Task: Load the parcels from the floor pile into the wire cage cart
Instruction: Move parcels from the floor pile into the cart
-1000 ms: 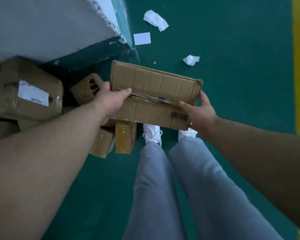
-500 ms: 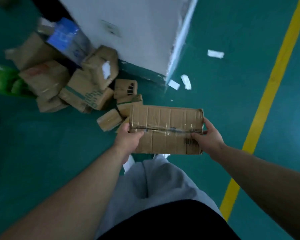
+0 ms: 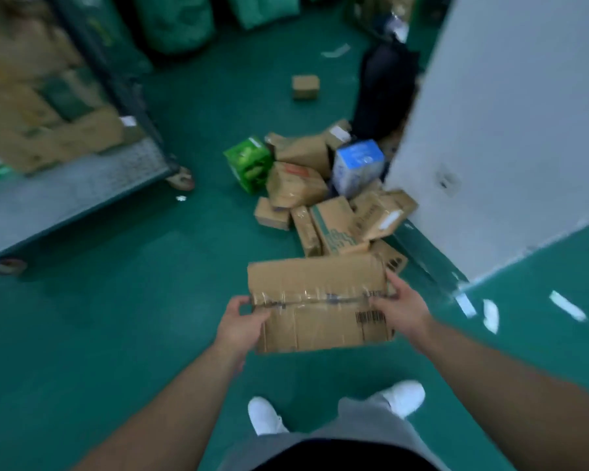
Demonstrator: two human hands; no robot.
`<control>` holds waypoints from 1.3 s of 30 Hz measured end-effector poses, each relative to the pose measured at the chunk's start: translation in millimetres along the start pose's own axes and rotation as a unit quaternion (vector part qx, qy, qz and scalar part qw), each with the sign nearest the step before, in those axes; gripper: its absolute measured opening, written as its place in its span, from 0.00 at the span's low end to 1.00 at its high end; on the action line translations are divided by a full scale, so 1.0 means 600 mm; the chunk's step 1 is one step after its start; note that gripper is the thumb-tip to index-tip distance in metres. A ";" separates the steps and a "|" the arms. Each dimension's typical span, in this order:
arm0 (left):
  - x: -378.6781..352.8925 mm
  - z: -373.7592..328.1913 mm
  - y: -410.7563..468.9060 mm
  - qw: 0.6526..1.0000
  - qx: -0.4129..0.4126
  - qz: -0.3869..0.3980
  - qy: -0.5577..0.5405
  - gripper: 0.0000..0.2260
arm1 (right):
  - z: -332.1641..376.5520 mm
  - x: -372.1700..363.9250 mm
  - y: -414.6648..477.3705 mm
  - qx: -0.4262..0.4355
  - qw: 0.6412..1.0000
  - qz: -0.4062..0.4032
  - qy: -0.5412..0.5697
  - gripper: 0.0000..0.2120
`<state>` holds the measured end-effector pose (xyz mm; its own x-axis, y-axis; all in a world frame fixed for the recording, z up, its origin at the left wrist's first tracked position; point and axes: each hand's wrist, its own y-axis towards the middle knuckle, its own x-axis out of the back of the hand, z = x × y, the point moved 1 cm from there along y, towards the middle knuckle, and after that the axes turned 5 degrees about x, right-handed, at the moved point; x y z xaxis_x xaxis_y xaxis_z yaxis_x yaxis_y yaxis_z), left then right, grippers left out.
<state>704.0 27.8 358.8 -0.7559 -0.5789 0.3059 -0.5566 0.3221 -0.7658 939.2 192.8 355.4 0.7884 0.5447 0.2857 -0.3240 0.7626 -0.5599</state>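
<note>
A person holds a flat cardboard parcel (image 3: 317, 304) in the air in front of the body, above the green floor (image 3: 123, 300), with its taped seam and a printed barcode facing up. The left hand (image 3: 242, 321) grips the parcel's left end, thumb laid on top by the tape and fingers curled around the edge. The right hand (image 3: 402, 311) grips the right end the same way, thumb on top near the barcode. Just beyond the parcel, a pile (image 3: 306, 198) of brown boxes lies on the floor against the corner of a white pillar (image 3: 507, 130), with a green carton (image 3: 249, 163) and a blue and white carton (image 3: 357, 164) among them. One small box (image 3: 305, 86) sits alone farther back. The cart (image 3: 147, 154) stands well apart at the left, blurred, with cardboard boxes inside its mesh wall. Paper scraps (image 3: 490, 314) lie to the right, and white shoes (image 3: 266, 416) show below.
</note>
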 end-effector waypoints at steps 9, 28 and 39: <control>0.419 0.115 -0.007 0.977 -0.005 -0.124 -0.176 0.13 | 0.169 -0.419 -0.052 0.069 0.986 0.146 -0.047 0.32; 0.793 0.058 0.233 0.856 0.041 -0.269 -0.439 0.11 | 0.506 -0.894 0.143 0.106 0.944 0.293 -0.110 0.14; 1.173 -0.211 0.323 0.835 -0.065 -0.307 -0.452 0.06 | 0.897 -1.266 0.237 0.145 0.906 0.391 -0.071 0.14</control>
<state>20.3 -222.3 497.1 0.2219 -0.9748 0.0217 -0.8204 -0.1987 -0.5362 12.9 75.4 477.0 0.1905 0.9817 -0.0010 -0.8941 0.1730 -0.4131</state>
